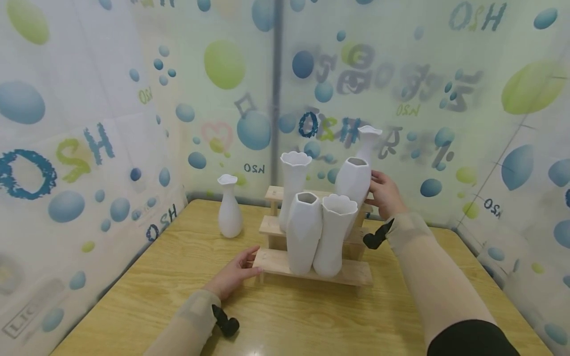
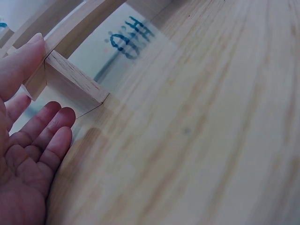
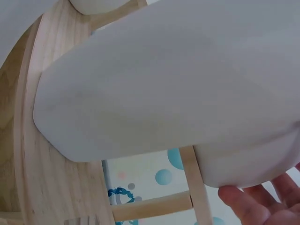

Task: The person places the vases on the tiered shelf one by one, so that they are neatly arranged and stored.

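Note:
A three-tier wooden stand [image 1: 356,270] carries several white vases. My left hand [image 1: 233,274] is at the left end of its lowest shelf, thumb and index finger on the wood, the other fingers [image 2: 56,145] loosely bent. At the top right, my right hand [image 1: 386,194] holds a white flared-rim vase [image 1: 368,141] by its side; a faceted vase [image 1: 353,178] hides its lower part from the head view. In the right wrist view, the thumb [image 3: 234,199] touches that vase's base [image 3: 243,161]. Another faceted vase [image 1: 304,232] and a scalloped-rim vase [image 1: 331,232] stand on the lowest shelf.
A tall scalloped vase [image 1: 294,180] stands on the stand's left side. Apart from it, a slim-necked white vase [image 1: 229,212] is on the wooden table [image 1: 178,277] at the left. Patterned curtains [image 1: 213,109] enclose the table's back and sides.

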Demonstrator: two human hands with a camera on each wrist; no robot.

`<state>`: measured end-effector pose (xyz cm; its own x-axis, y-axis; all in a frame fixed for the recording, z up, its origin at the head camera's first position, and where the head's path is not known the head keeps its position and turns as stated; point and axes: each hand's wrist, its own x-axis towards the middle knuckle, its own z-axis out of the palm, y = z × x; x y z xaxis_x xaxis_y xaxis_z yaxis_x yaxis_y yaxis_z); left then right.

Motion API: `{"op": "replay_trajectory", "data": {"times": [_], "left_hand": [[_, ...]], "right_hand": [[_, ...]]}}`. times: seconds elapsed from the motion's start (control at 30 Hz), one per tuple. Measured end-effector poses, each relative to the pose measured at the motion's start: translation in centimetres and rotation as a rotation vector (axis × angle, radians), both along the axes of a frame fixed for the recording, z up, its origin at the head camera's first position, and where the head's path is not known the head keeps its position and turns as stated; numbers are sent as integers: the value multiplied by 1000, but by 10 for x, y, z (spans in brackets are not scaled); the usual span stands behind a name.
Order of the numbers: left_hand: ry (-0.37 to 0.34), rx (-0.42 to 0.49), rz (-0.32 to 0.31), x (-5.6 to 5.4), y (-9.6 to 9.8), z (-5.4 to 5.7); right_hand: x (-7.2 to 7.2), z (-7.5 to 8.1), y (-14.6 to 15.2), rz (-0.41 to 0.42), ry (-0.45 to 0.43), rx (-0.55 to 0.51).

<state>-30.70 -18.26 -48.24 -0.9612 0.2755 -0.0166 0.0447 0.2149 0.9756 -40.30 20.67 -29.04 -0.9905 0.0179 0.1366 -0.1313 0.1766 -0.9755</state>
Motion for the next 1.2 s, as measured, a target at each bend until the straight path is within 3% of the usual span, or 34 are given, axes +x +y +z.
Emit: {"op": "replay_trajectory", "data": {"times": [0.33, 0.57, 0.63, 0.8, 1.0, 1.2], "left_hand": [[1, 8, -5, -2, 1, 1], [-4, 25, 0, 3, 4, 6], [3, 16, 7, 2, 3, 3], [0, 17, 12, 3, 3, 4], [2, 25, 7, 4, 3, 4], [4, 32, 2, 3, 3, 3]], "right_hand": [[7, -1, 3, 25, 21, 20], [25, -10, 19, 55, 87, 25], [33, -15, 25, 36, 99, 37], [56, -34, 36, -22, 105, 44], [80, -66, 45, -34, 91, 29], [95, -98, 45, -35, 0, 15]]}}
